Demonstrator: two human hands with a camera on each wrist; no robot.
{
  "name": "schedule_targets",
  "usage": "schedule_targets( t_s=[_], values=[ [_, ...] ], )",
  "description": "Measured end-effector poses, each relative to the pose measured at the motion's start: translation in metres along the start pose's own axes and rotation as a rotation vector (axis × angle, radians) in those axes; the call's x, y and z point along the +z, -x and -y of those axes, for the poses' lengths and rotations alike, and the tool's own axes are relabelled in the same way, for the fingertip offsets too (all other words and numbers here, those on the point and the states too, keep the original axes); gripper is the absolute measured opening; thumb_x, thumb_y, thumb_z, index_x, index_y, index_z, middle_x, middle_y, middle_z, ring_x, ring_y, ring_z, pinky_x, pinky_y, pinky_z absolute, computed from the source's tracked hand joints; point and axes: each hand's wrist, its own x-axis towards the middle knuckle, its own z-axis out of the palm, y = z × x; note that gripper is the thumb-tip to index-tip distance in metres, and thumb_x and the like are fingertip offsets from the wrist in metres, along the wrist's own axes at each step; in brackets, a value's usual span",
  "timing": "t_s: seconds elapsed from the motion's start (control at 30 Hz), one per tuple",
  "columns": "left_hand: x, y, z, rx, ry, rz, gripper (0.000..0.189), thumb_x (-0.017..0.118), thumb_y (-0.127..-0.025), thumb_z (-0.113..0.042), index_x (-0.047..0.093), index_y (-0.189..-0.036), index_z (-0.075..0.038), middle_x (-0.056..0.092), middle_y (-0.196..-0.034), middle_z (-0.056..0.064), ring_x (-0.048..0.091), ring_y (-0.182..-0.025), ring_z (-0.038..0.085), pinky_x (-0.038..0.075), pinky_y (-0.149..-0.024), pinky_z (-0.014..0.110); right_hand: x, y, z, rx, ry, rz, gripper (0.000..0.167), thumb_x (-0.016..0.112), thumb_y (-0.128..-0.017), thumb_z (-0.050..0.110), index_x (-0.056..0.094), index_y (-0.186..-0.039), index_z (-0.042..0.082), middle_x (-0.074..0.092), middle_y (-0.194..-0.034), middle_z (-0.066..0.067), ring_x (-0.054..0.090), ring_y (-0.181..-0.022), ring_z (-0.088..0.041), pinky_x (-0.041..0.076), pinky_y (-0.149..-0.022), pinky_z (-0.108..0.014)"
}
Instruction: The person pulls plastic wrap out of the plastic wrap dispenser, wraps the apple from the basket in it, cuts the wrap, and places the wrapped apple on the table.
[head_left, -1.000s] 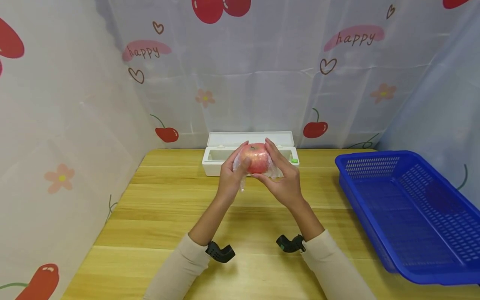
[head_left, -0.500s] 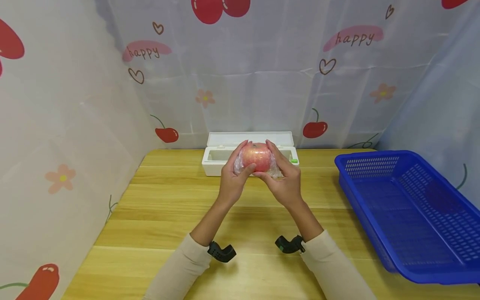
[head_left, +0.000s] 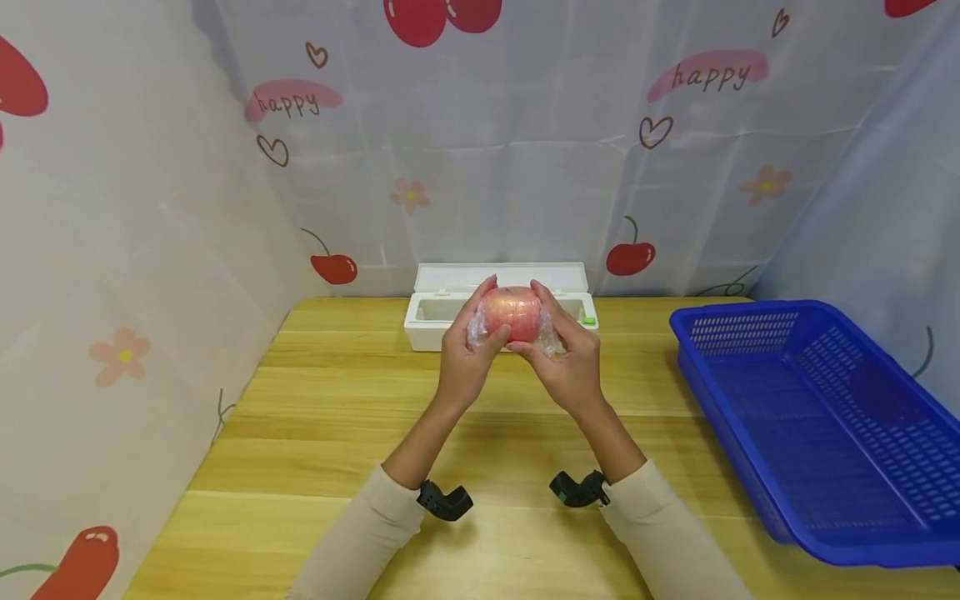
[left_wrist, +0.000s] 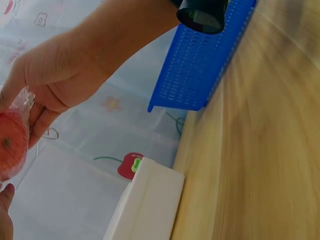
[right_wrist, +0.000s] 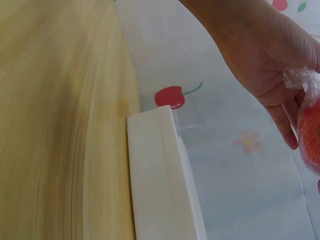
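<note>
In the head view, a red apple point(head_left: 512, 315) wrapped in clear plastic film is held up between both hands over the middle of the table. My left hand point(head_left: 463, 360) grips it from the left, its thumb across the near side. From the right, my right hand point(head_left: 567, 360) grips it with fingers on the far side and thumb low in front. Crumpled film point(head_left: 551, 337) bunches out at both sides, partly under the palms. In the left wrist view, the apple point(left_wrist: 11, 142) shows its end dimple at the frame's edge.
Behind the hands stands a white lidded box point(head_left: 427, 336), its lid raised, with a green slider point(head_left: 588, 321) at its right end. A blue perforated basket point(head_left: 787, 525) takes up the right side of the wooden table point(head_left: 300, 450). A printed curtain point(head_left: 510, 183) encloses the back and sides.
Both hands have rolled the apple slightly, so its stem dimple has turned back from view. The loose film tail below the left hand no longer hangs down. The left thumb has shifted lower.
</note>
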Motion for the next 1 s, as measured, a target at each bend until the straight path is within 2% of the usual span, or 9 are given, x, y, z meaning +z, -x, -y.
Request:
schedule_targets(
  t_s=[0.1, 0.2, 0.33, 0.43, 0.57, 0.8, 0.87, 1.0],
  values=[
    [-0.0012, 0.0012, 0.0029, 0.029, 0.023, 0.028, 0.067, 0.068, -0.099, -0.023, 0.038, -0.154, 0.001, 0.043, -0.157, 0.012, 0.048, -0.137, 0.027, 0.048, -0.107, 0.032, -0.0003, 0.0001, 0.0003, 0.01, -0.029, 0.008, 0.084, 0.091, -0.065, -0.007, 0.057, -0.142, -0.001, 0.062, -0.14, -0.013, 0.064, -0.12, -0.031, 0.053, -0.097, -0.027],
    [-0.0016, 0.0017, 0.004, 0.052, 0.032, 0.049, 0.067, 0.066, -0.101, -0.024, 0.035, -0.155, 0.002, 0.041, -0.158, 0.012, 0.045, -0.14, 0.027, 0.047, -0.108, 0.033, -0.0009, 0.0003, 0.0006, 0.0, -0.024, 0.019, 0.08, 0.089, -0.071, 0.002, 0.055, -0.144, -0.001, 0.058, -0.144, -0.013, 0.06, -0.126, -0.031, 0.052, -0.099, -0.028],
    [-0.0011, 0.0009, 0.0035, 0.064, 0.022, 0.067, 0.066, 0.064, -0.102, -0.028, 0.037, -0.153, 0.003, 0.045, -0.155, 0.013, 0.053, -0.128, 0.024, 0.054, -0.098, 0.029, -0.0014, 0.0009, -0.0008, -0.063, 0.041, 0.028, 0.075, 0.08, -0.084, 0.027, 0.05, -0.147, -0.002, 0.052, -0.149, -0.014, 0.051, -0.136, -0.032, 0.047, -0.106, -0.031],
    [0.0002, 0.0, 0.0021, 0.072, 0.013, 0.074, 0.066, 0.062, -0.102, -0.032, 0.039, -0.151, 0.005, 0.048, -0.15, 0.017, 0.056, -0.118, 0.021, 0.057, -0.092, 0.026, -0.0012, 0.002, -0.0024, -0.098, 0.063, 0.021, 0.074, 0.074, -0.09, 0.037, 0.05, -0.147, -0.003, 0.052, -0.15, -0.015, 0.049, -0.137, -0.034, 0.044, -0.109, -0.033],
    [0.0022, 0.0, -0.0004, 0.075, -0.004, 0.071, 0.064, 0.061, -0.102, -0.033, 0.041, -0.149, 0.006, 0.052, -0.143, 0.021, 0.057, -0.11, 0.019, 0.057, -0.088, 0.024, -0.0006, 0.0039, -0.0038, -0.094, 0.049, -0.002, 0.071, 0.076, -0.088, 0.032, 0.052, -0.145, -0.002, 0.054, -0.147, -0.015, 0.051, -0.136, -0.033, 0.045, -0.108, -0.033],
    [0.0012, -0.0002, -0.0017, 0.1, -0.061, 0.049, 0.057, 0.063, -0.102, -0.023, 0.046, -0.147, 0.005, 0.057, -0.139, 0.023, 0.059, -0.105, 0.018, 0.056, -0.085, 0.022, -0.001, 0.0039, -0.004, -0.074, 0.044, -0.003, 0.073, 0.085, -0.078, 0.005, 0.054, -0.144, -0.002, 0.057, -0.144, -0.015, 0.052, -0.135, -0.033, 0.047, -0.106, -0.035],
    [-0.0004, -0.001, -0.0015, 0.095, -0.063, 0.038, 0.055, 0.065, -0.101, -0.02, 0.048, -0.147, 0.004, 0.058, -0.138, 0.022, 0.059, -0.103, 0.018, 0.056, -0.083, 0.022, -0.0013, 0.0034, -0.0043, -0.066, 0.052, 0.012, 0.073, 0.084, -0.079, 0.007, 0.053, -0.144, -0.002, 0.056, -0.145, -0.014, 0.052, -0.135, -0.032, 0.047, -0.106, -0.034],
    [-0.0032, -0.0028, -0.0009, 0.055, -0.05, 0.023, 0.052, 0.068, -0.099, -0.014, 0.051, -0.146, 0.002, 0.059, -0.139, 0.02, 0.06, -0.103, 0.018, 0.057, -0.082, 0.022, -0.0008, 0.0033, -0.0056, -0.056, 0.069, 0.046, 0.072, 0.078, -0.087, 0.025, 0.049, -0.148, -0.001, 0.052, -0.15, -0.014, 0.049, -0.138, -0.031, 0.045, -0.108, -0.033]
  ],
)
